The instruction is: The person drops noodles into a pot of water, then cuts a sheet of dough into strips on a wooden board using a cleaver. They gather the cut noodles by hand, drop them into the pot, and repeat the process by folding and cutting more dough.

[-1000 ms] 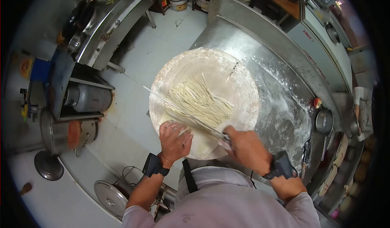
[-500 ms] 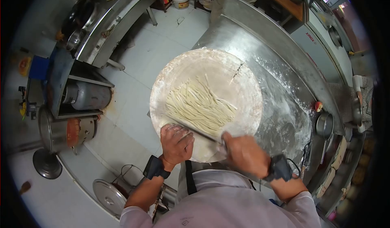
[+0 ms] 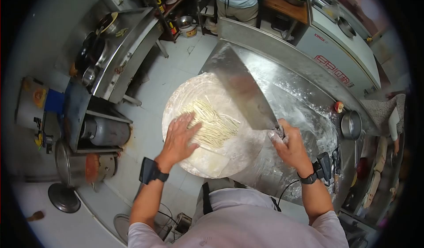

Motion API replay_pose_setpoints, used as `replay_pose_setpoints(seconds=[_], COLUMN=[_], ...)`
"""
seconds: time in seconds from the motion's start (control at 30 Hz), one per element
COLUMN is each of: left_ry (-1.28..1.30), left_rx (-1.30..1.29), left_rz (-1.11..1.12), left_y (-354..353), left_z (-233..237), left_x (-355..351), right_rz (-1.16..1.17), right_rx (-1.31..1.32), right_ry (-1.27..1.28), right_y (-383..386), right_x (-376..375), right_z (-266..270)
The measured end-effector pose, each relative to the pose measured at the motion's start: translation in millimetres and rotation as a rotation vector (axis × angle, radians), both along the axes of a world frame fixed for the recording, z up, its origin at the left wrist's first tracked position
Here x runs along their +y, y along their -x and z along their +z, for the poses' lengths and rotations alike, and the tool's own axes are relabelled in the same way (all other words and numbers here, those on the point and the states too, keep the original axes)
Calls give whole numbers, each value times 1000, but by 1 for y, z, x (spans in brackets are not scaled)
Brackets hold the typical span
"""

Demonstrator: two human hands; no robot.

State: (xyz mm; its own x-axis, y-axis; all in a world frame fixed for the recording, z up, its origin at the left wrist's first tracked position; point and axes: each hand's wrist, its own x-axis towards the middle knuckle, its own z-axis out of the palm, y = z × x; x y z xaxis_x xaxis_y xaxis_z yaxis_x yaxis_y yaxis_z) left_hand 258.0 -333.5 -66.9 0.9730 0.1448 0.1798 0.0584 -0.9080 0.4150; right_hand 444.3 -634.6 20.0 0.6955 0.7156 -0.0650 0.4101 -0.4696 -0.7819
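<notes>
And here's the round board (image 3: 187, 90), with the noodles (image 3: 214, 128) heaped at its middle and a flat sheet of dough (image 3: 210, 162) by its near edge. The left hand (image 3: 179, 135) sits over the board's left side, fingers loose and spread, tips apparently on the heap. Over to the right hand (image 3: 289, 146), just off the board's right rim: fingers wrapped around the handle of the cleaver (image 3: 243, 89), its broad blade over the board's far right part; its height is hard to tell. The danger, as it looks: a careless swing of that blade could nick the spread fingers, a floury grip could slip, and a rough push could tangle the strands or send some over the left rim. The count, then: 1 board, 1 cleaver, 1 heap, strands too many to number, 1 dough sheet, 2 hands, 2 wrist devices (image 3: 152, 171), 1 saucepan (image 3: 351, 125) well right of the board, and 1 other person (image 3: 238, 0) beyond it.
</notes>
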Motion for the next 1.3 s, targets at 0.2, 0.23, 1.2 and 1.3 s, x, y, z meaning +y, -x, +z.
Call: replay_pose_setpoints(seconds=[0.2, 0.23, 1.2, 1.3], left_ry=[-202, -251, 686, 1074], left_rx=[463, 481, 494, 475], left_rz=[-418, -521, -369, -157], left_y=[-82, -93, -104, -97], left_z=[25, 21, 1, -17], left_x=[25, 26, 57, 76], right_rz=[-75, -52, -866, -837], right_rx=[-571, -610, -202, -113], right_ry=[28, 170, -153, -223], right_y=[-9, -8, 164, 159], right_x=[8, 16, -17, -5], right_z=[-42, -48, -84, -85])
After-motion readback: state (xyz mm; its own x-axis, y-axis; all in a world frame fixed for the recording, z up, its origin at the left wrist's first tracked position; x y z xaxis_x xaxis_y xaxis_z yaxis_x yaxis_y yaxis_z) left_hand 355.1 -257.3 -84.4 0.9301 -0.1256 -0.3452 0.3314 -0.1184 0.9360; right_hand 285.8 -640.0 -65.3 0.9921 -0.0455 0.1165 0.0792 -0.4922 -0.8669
